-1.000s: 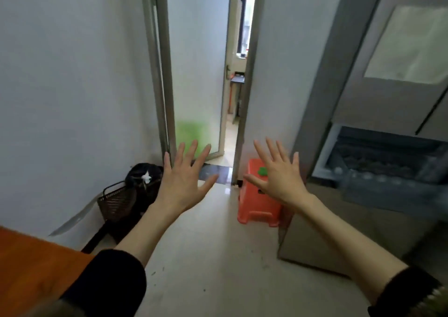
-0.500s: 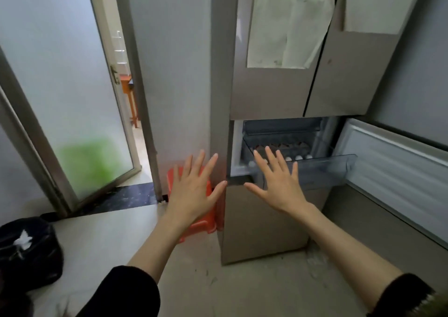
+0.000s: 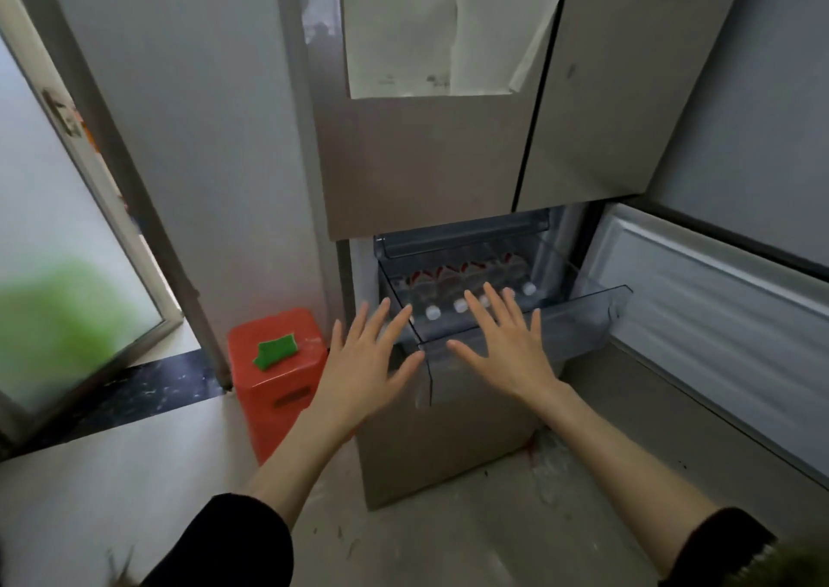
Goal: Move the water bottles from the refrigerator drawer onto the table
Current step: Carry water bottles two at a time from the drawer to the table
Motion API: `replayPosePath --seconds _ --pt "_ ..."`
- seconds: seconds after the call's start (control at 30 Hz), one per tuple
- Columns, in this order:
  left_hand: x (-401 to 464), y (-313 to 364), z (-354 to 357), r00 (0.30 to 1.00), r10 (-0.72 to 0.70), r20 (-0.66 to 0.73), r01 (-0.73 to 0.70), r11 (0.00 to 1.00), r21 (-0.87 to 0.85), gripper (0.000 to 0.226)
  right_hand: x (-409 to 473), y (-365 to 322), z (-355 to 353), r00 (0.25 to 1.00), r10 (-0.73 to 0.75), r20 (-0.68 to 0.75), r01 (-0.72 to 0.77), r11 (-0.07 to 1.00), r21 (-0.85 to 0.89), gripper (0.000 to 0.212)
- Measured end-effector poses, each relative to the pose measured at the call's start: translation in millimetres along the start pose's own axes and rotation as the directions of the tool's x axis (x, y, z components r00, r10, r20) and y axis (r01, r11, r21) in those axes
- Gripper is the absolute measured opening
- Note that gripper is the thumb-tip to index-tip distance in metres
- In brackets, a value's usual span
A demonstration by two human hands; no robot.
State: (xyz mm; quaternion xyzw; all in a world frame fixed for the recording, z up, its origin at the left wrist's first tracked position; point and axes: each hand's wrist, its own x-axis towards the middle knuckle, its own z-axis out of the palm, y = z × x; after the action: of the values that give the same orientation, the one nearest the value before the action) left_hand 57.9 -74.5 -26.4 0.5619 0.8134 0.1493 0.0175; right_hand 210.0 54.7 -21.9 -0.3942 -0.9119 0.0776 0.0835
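Two hands reach out in front of a tall gray fridge point(image 3: 430, 174). The left hand point(image 3: 363, 362) is wide, with its fingers spread flat, and it holds nothing. The right hand point(image 3: 507, 344) is wide too, fingers spread, and it holds nothing. Both arms have black sleeves pushed up near the elbows. The hands are just in front of a clear plastic drawer point(image 3: 583, 317) that is pulled out from the fridge. I cannot tell if the hands touch the drawer. Inside the drawer lie the water bottles point(image 3: 453, 292), side by side in a row. Their white caps point toward the person, and their labels show some red. The fingertips of the right hand cover part of the row. To the right of the drawer, a lower fridge door point(image 3: 717, 317) stands swung open, and its white inside shows. A sheet of white paper point(image 3: 448, 26) hangs on the upper fridge door. To the left of the fridge, a red stool point(image 3: 278, 389) stands on the floor with a small green thing point(image 3: 276, 349) on top. Farther left is a frosted glass door point(image 3: 67, 250), partly open.
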Motion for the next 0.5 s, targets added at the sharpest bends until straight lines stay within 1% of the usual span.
replayPosePath --seconds 0.1,0.23,0.3,0.4,0.43,0.5 --pt "39 8 24 0.998 -0.038 0.042 0.039 0.999 -0.021 0.063 40 27 13 0.999 -0.024 0.036 0.024 1.000 0.018 0.075" --pt "91 23 53 0.991 -0.119 0.060 0.123 0.989 -0.080 0.063 96 65 25 0.991 -0.096 0.095 0.092 0.995 0.040 0.073" --pt "116 34 67 0.984 -0.162 0.073 0.172 0.972 -0.159 0.062 122 82 30 0.979 -0.130 0.155 0.124 0.991 0.050 0.072" --pt "150 51 87 0.966 -0.241 0.088 0.257 0.891 -0.374 0.058 153 100 37 0.953 -0.180 0.243 0.156 0.981 0.114 0.068" --pt "161 54 94 0.960 -0.266 0.091 0.279 0.867 -0.414 0.057 163 104 39 0.946 -0.195 0.260 0.163 0.977 0.139 0.066" --pt "181 55 109 0.946 -0.306 0.106 0.322 0.850 -0.417 0.056 182 110 43 0.934 -0.220 0.283 0.161 0.963 0.218 0.060"
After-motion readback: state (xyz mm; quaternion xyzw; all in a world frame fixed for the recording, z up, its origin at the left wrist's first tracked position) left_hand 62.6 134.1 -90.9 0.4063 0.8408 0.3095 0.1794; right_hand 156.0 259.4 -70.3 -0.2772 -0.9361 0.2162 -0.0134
